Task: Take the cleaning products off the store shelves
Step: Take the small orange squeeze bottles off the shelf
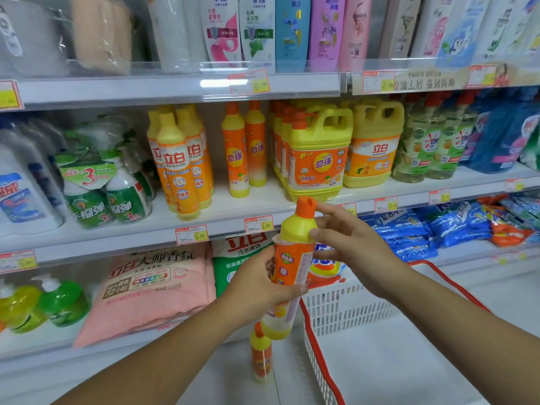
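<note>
In front of the shelves I hold an orange and yellow dish-soap bottle (293,258) upright. My left hand (260,285) grips its labelled middle. My right hand (347,241) touches its yellow shoulder with straight fingers, just below the orange cap. A second bottle of the same kind (261,353) stands on the floor below. Two more of these bottles (244,147) stand on the middle shelf (222,211), between taller yellow bottles (178,162) and yellow jugs (320,153).
A white basket with a red rim (336,305) stands on the floor to the right, below my right arm. The lower shelf holds a pink detergent bag (152,290) and blue packets (438,229). Shampoo bottles (292,30) fill the top shelf.
</note>
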### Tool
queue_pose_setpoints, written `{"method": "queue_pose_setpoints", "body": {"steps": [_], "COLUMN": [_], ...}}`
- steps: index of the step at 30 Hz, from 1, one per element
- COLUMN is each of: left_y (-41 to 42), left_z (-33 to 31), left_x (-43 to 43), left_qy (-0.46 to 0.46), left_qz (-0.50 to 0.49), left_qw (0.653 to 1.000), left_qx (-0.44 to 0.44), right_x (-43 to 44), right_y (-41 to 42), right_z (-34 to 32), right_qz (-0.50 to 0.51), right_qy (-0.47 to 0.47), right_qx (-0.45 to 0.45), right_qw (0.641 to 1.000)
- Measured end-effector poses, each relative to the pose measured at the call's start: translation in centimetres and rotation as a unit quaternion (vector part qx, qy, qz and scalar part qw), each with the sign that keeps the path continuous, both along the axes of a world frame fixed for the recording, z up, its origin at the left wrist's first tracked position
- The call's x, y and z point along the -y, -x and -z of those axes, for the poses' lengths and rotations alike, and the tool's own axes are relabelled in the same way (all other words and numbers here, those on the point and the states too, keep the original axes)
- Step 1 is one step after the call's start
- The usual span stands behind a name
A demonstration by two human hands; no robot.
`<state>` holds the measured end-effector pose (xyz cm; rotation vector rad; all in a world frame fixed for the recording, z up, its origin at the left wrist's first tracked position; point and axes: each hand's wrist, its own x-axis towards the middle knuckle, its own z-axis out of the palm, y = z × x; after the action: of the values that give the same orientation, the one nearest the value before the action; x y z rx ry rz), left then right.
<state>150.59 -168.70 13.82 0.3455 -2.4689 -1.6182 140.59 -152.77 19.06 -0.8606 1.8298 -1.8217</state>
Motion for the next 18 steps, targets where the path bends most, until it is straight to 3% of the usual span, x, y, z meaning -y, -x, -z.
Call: {"method": "queue_pose_setpoints", "body": {"steps": [9, 18], "left_y": [-0.4, -0.6], "left_z": [0.0, 0.0], "left_x": [-1.1, -1.3], "left_qy": [0.199, 0.276], "left_qz": [-0.07, -0.066], "left_qw": [0.977, 0.959], "left_qx": [-0.012, -0.02], "right_x": [-0.8, -1.2], "right_y": [1.0, 1.4], "right_z": [-0.7, -1.0], "right_qz": [-0.005, -0.018], "right_qy": [0.035, 0.059], "right_qx": [0.041, 0.128], "right_qw": [0.999, 0.99]}}
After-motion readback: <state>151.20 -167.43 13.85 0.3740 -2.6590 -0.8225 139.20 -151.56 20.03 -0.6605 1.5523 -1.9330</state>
